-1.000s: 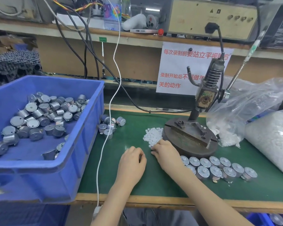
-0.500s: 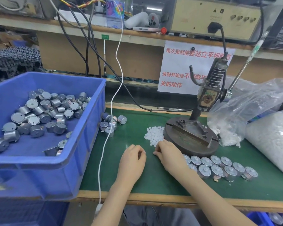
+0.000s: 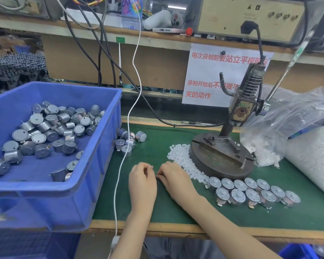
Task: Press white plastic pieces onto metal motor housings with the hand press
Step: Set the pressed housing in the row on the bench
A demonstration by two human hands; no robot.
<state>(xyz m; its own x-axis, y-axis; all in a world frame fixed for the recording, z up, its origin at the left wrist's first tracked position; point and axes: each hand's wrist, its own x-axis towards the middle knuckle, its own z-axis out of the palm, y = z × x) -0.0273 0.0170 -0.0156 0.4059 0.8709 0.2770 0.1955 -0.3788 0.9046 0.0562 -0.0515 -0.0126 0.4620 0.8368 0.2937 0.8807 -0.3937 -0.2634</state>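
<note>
My left hand (image 3: 141,182) and right hand (image 3: 174,181) meet fingertip to fingertip on the green mat (image 3: 157,146). The left hand's fingers curl around a small grey motor housing (image 3: 158,176), of which only a sliver shows between the hands. My right hand pinches a white plastic piece at that same spot, mostly hidden by the fingers. A heap of white plastic pieces (image 3: 180,156) lies just right of the hands, against the hand press's round base (image 3: 221,165). The hand press (image 3: 241,111) stands upright with its lever (image 3: 286,71) raised.
A blue bin (image 3: 106,146) of loose motor housings (image 3: 51,128) fills the left. A few motors (image 3: 129,142) lie beside it. Two rows of motors (image 3: 251,192) stand in front of the press. Plastic bags (image 3: 307,150) of white pieces crowd the right. A white cable (image 3: 127,128) hangs over the mat.
My right hand has left the heap of white pieces and moved left to meet the left hand. The left hand has stayed almost in place.
</note>
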